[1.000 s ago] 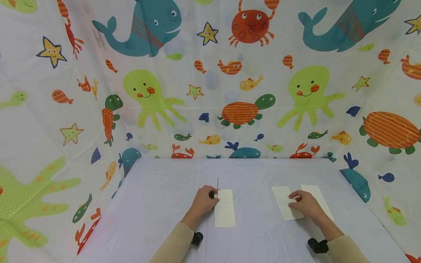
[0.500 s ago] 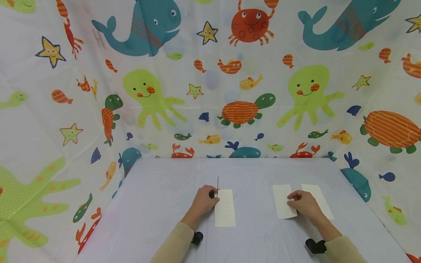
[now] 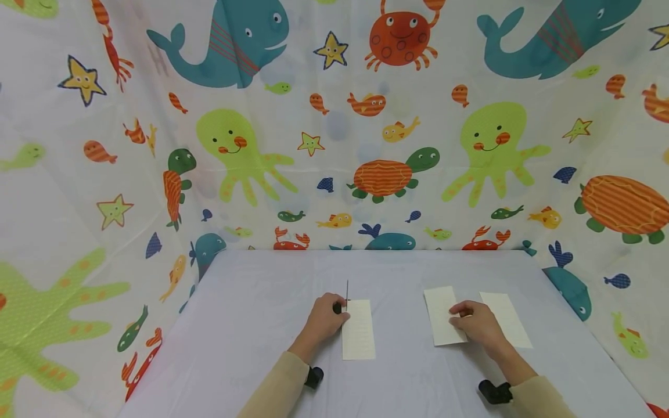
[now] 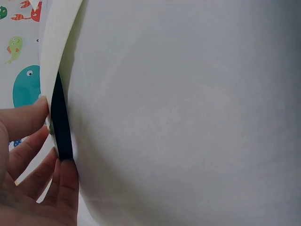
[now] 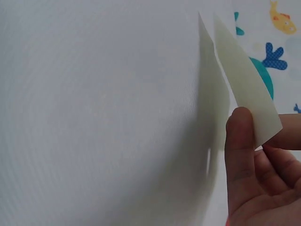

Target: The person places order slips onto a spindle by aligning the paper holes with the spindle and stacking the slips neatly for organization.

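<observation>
In the head view my left hand [image 3: 323, 320] grips a dark narrow object [image 4: 61, 122] beside the left edge of a cream paper sheet [image 3: 358, 334]. A thin dark line sticks up past the sheet's top edge; the object's exact kind is unclear. The left wrist view has my thumb on the paper side and my fingertips curled around the lower end of the dark part. My right hand [image 3: 479, 326] pinches a second cream sheet [image 3: 441, 313] near its right edge, between thumb and fingers. That sheet is tilted and partly lifted, with its shadow on the cloth.
A third cream sheet [image 3: 506, 319] lies to the right, partly behind my right hand. White cloth covers the table [image 3: 261, 302]. A curtain [image 3: 334, 139] printed with sea animals hangs along the back and both sides. Each wrist carries a black camera mount [image 3: 493, 392].
My right hand has moved left, carrying the pinched sheet away from the third sheet and turning it slightly. My left hand and the sheet beside it stay where they were.
</observation>
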Tool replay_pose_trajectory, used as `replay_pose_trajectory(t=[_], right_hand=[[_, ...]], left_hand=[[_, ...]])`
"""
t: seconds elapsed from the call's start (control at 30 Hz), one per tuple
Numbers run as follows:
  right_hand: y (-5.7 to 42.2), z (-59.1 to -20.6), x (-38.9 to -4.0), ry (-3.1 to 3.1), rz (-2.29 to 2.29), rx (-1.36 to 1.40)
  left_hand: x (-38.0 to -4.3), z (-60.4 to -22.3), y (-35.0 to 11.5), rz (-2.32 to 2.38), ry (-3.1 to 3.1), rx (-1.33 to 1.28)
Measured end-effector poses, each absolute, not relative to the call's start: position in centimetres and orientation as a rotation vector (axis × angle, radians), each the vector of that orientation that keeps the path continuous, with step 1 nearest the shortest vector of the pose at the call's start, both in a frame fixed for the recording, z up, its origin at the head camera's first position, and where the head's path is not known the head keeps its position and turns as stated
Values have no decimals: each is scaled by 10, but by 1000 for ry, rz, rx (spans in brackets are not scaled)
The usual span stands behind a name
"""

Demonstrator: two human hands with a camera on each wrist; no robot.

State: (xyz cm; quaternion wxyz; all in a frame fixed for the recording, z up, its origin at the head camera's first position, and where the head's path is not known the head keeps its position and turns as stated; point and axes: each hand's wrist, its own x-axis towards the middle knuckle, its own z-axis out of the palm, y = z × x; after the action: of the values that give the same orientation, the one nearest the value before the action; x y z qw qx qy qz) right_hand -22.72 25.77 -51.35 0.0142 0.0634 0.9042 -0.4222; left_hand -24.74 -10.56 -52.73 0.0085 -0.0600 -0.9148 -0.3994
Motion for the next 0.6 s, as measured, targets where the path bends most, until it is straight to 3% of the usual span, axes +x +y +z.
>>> replay_pose_trajectory(t=[0.6], right_hand=[[231, -512, -223, 2754, -1485, 127]], left_hand=[[-249, -528, -105, -1262, -2861, -166]])
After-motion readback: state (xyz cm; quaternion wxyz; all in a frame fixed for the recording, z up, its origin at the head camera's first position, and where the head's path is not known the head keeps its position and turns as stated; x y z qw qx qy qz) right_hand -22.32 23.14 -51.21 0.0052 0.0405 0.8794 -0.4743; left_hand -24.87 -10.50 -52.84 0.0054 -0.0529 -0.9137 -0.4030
